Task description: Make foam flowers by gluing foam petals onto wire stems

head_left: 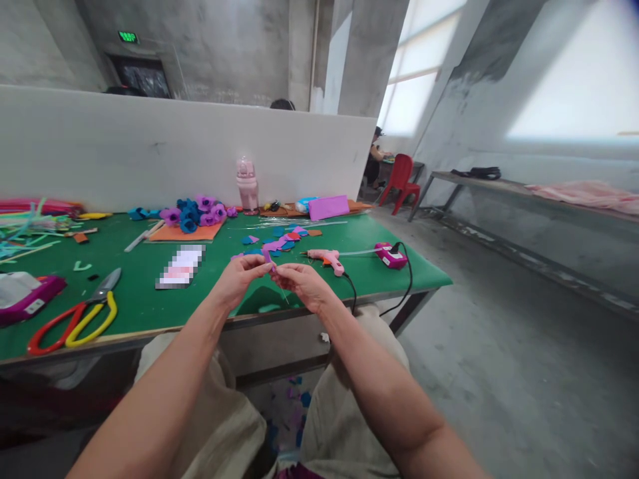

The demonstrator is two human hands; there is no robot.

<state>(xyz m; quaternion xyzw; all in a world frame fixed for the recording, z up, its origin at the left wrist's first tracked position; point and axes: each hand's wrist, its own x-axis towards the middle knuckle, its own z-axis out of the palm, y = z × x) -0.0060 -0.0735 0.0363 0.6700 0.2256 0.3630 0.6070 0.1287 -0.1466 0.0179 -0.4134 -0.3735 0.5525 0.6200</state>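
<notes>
My left hand [239,278] and my right hand [302,285] meet above the near edge of the green table [144,299]. Both pinch a small purple piece [270,261], with a thin stem or wire hanging down from it; fingers of both hands are closed on it. Loose purple, blue and red cut pieces [282,241] lie on the table just beyond my hands. A pink glue gun [325,258] lies to the right of my right hand.
Red and yellow shears [74,318] lie at front left. Finished purple and blue flowers [197,213] rest on an orange sheet, a pink bottle [247,184] behind. A white partition backs the table. A person sits by a red chair [402,181] far right.
</notes>
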